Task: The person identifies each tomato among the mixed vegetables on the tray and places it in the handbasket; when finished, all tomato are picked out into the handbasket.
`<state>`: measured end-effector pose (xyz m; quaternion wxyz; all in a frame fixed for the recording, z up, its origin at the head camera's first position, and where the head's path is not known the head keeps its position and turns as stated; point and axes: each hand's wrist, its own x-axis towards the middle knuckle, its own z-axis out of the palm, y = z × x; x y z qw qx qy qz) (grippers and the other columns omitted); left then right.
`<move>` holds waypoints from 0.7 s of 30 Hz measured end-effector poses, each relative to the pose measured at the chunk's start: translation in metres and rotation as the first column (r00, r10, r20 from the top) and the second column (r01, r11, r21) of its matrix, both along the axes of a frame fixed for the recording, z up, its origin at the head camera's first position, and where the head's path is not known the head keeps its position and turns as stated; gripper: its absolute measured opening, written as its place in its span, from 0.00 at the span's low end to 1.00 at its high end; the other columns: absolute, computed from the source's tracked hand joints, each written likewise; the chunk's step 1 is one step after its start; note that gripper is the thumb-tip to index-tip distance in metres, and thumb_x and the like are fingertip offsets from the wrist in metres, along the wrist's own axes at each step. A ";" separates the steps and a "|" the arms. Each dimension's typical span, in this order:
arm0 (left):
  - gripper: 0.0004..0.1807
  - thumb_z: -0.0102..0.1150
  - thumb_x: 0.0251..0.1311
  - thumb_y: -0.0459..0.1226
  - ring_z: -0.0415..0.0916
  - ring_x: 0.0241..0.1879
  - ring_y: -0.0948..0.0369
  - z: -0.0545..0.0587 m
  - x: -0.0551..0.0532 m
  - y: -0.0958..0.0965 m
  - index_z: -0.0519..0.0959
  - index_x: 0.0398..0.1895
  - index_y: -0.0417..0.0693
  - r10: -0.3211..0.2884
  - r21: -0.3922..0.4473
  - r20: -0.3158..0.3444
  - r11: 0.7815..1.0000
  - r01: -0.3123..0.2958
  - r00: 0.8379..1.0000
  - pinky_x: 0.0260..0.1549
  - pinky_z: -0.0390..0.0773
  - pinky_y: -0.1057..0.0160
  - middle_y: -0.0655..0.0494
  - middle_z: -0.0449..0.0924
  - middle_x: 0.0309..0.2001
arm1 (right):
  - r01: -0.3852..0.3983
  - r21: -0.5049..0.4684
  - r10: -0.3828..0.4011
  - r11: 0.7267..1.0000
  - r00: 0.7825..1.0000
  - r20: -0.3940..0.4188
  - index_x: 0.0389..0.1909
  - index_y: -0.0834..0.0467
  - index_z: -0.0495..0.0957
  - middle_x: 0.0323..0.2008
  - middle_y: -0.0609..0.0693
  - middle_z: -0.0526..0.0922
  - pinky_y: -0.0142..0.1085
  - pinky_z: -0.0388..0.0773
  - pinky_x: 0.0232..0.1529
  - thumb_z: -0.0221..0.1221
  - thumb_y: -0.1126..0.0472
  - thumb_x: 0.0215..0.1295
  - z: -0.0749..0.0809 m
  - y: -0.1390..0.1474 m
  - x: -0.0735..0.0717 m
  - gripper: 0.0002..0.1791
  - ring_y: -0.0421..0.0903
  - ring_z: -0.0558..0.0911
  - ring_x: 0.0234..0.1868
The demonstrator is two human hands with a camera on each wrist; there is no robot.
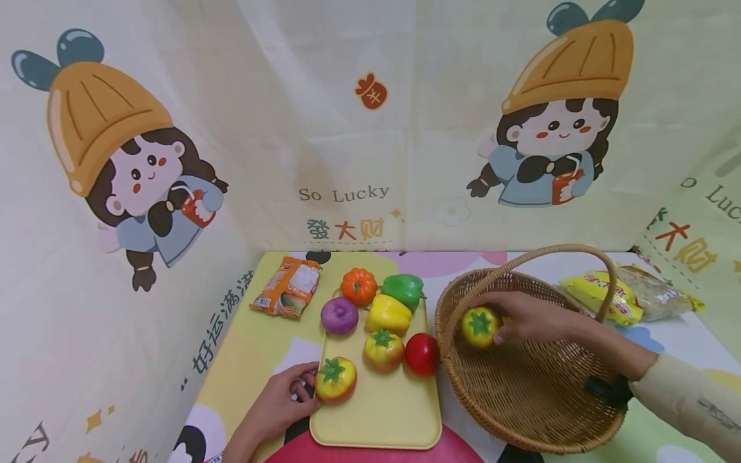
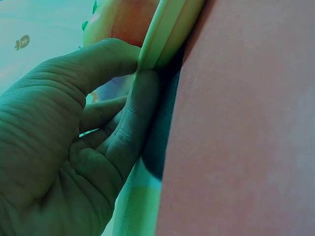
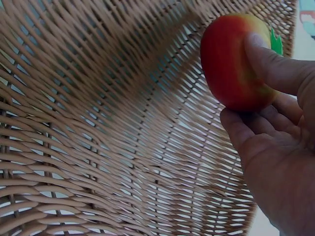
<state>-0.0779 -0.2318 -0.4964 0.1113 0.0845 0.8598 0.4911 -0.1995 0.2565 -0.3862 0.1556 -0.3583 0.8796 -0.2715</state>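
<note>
My right hand grips a red-and-yellow toy fruit with a green star-shaped leaf top, inside the wicker basket near its left wall. In the right wrist view the thumb lies on one side of the fruit and the fingers curl round the other. At the left edge of the yellow tray, my left hand pinches the rim between thumb and fingers, as the left wrist view shows. Right beside those fingers, a matching fruit sits on the tray. Another such fruit lies further back.
The tray also bears a red round fruit, a yellow pepper, a green pepper, a purple onion and an orange pumpkin. An orange packet lies behind left. Yellow packaging lies behind the basket's arched handle.
</note>
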 end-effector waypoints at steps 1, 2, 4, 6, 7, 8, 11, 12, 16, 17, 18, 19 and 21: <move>0.34 0.73 0.51 0.36 0.77 0.29 0.62 0.000 0.000 0.000 0.74 0.63 0.39 -0.001 0.001 -0.002 1.000 0.001 1.000 0.29 0.79 0.65 0.54 0.76 0.39 | -0.008 0.003 0.008 1.000 1.000 0.002 0.65 0.51 0.72 0.53 0.46 0.76 0.44 0.75 0.50 0.71 0.64 0.54 -0.002 -0.001 -0.001 0.35 0.45 0.76 0.49; 0.34 0.73 0.51 0.36 0.77 0.29 0.62 0.000 0.000 0.000 0.73 0.63 0.39 -0.003 0.002 -0.004 1.000 0.003 1.000 0.29 0.79 0.65 0.54 0.76 0.39 | -0.020 0.004 0.020 1.000 1.000 -0.004 0.65 0.52 0.72 0.54 0.47 0.76 0.45 0.75 0.51 0.71 0.64 0.54 -0.004 -0.001 -0.002 0.35 0.45 0.76 0.50; 0.34 0.73 0.51 0.36 0.77 0.29 0.62 0.000 0.000 0.000 0.73 0.63 0.38 -0.006 0.002 -0.008 1.000 0.006 1.000 0.30 0.79 0.65 0.54 0.76 0.39 | -0.043 0.004 0.043 0.999 0.999 0.003 0.64 0.53 0.72 0.54 0.47 0.76 0.45 0.75 0.52 0.71 0.66 0.52 -0.007 -0.002 -0.004 0.36 0.46 0.76 0.50; 0.34 0.73 0.51 0.36 0.77 0.29 0.62 0.000 0.000 0.000 0.73 0.63 0.38 -0.008 0.003 -0.008 1.000 0.008 1.000 0.30 0.79 0.65 0.54 0.76 0.39 | -0.056 0.004 0.056 0.998 0.998 0.023 0.64 0.53 0.72 0.54 0.46 0.76 0.45 0.75 0.53 0.70 0.68 0.51 -0.010 -0.002 -0.006 0.36 0.45 0.76 0.50; 0.34 0.73 0.51 0.36 0.77 0.29 0.62 0.000 0.000 0.001 0.73 0.63 0.39 -0.009 0.003 -0.009 1.000 0.009 1.000 0.30 0.78 0.65 0.54 0.76 0.39 | -0.060 0.005 0.059 0.998 0.998 0.031 0.63 0.53 0.72 0.53 0.45 0.76 0.45 0.75 0.53 0.70 0.68 0.51 -0.012 -0.001 -0.006 0.36 0.45 0.76 0.50; 0.34 0.73 0.51 0.36 0.77 0.29 0.62 0.000 0.000 0.001 0.73 0.63 0.39 -0.009 0.002 -0.010 1.000 0.009 1.000 0.30 0.78 0.65 0.54 0.76 0.39 | -0.064 0.005 0.064 0.998 0.997 0.040 0.63 0.53 0.72 0.53 0.45 0.76 0.44 0.75 0.53 0.70 0.68 0.51 -0.013 -0.001 -0.007 0.36 0.45 0.76 0.50; 0.34 0.74 0.51 0.36 0.77 0.29 0.62 0.001 0.000 0.003 0.74 0.63 0.40 -0.008 -0.006 -0.011 1.000 0.008 1.000 0.31 0.78 0.65 0.55 0.76 0.39 | -0.074 -0.008 0.074 0.997 0.995 0.068 0.63 0.52 0.72 0.53 0.44 0.76 0.43 0.75 0.53 0.70 0.69 0.51 -0.018 0.000 -0.008 0.36 0.45 0.77 0.51; 0.34 0.74 0.50 0.36 0.77 0.29 0.62 0.001 0.001 0.003 0.74 0.63 0.40 -0.006 -0.010 -0.011 1.000 0.006 1.000 0.31 0.78 0.65 0.55 0.76 0.39 | -0.077 -0.016 0.078 0.997 0.994 0.076 0.63 0.52 0.72 0.53 0.45 0.76 0.43 0.75 0.53 0.69 0.69 0.51 -0.019 0.000 -0.008 0.36 0.45 0.77 0.51; 0.34 0.74 0.50 0.36 0.76 0.29 0.62 0.002 0.000 0.003 0.74 0.63 0.40 -0.006 -0.014 -0.010 1.000 0.005 1.000 0.31 0.78 0.66 0.54 0.76 0.39 | -0.079 -0.021 0.080 0.997 0.993 0.083 0.64 0.52 0.71 0.54 0.45 0.76 0.44 0.75 0.54 0.69 0.69 0.51 -0.024 0.001 -0.010 0.37 0.46 0.77 0.53; 0.34 0.74 0.50 0.36 0.76 0.29 0.62 0.002 0.000 0.003 0.74 0.63 0.40 -0.006 -0.013 -0.010 1.000 0.006 1.000 0.31 0.78 0.66 0.54 0.76 0.39 | -0.075 -0.016 0.076 0.997 0.994 0.084 0.65 0.52 0.71 0.55 0.45 0.76 0.44 0.75 0.55 0.69 0.69 0.52 -0.024 0.001 -0.010 0.37 0.46 0.77 0.54; 0.34 0.74 0.50 0.36 0.76 0.29 0.62 0.002 0.000 0.002 0.74 0.63 0.39 -0.006 -0.011 -0.010 1.000 0.006 1.000 0.30 0.78 0.66 0.54 0.76 0.39 | -0.070 -0.010 0.071 0.997 0.994 0.085 0.65 0.52 0.71 0.55 0.45 0.76 0.44 0.74 0.55 0.69 0.69 0.52 -0.024 0.001 -0.010 0.37 0.46 0.77 0.54; 0.34 0.74 0.50 0.36 0.76 0.29 0.62 0.002 0.000 0.002 0.74 0.63 0.40 -0.007 -0.010 -0.010 1.000 0.007 1.000 0.30 0.78 0.65 0.54 0.76 0.39 | -0.067 -0.003 0.067 0.998 0.994 0.084 0.65 0.51 0.72 0.55 0.45 0.76 0.45 0.74 0.55 0.69 0.69 0.52 -0.024 0.001 -0.011 0.37 0.46 0.76 0.54; 0.34 0.73 0.50 0.35 0.76 0.29 0.63 0.002 0.000 0.002 0.74 0.63 0.40 -0.008 -0.012 -0.015 1.000 0.008 1.000 0.31 0.78 0.65 0.54 0.76 0.39 | -0.062 0.006 0.061 0.998 0.994 0.087 0.65 0.51 0.72 0.54 0.45 0.76 0.45 0.74 0.54 0.68 0.69 0.52 -0.023 0.002 -0.011 0.36 0.46 0.76 0.53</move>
